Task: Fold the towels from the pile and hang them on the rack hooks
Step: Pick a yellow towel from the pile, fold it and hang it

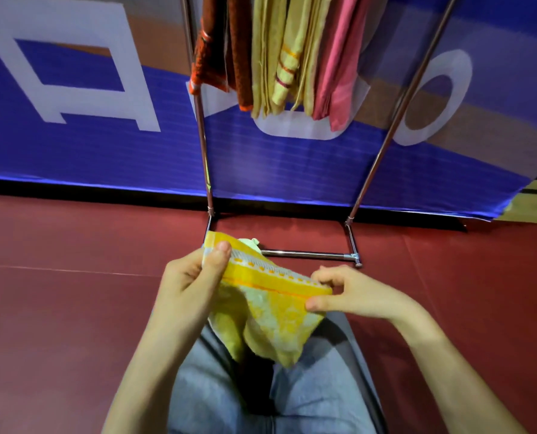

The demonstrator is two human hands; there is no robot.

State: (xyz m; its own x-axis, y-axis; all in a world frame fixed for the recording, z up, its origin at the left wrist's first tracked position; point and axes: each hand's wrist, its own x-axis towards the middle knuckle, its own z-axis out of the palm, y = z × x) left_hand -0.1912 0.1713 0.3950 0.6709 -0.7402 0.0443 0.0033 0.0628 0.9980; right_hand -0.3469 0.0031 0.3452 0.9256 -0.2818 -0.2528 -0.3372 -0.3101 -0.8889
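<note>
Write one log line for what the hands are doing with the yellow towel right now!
step: folding | left hand: gripping yellow patterned cloth towel | right hand: pinching its other end | metal rack: towels already hanging

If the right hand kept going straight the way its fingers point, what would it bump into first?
The right hand points leftward along the yellow towel it pinches, so beyond the cloth it would probably meet the left hand, which grips the towel's other end. Depth is hard to judge from this one view.
</note>
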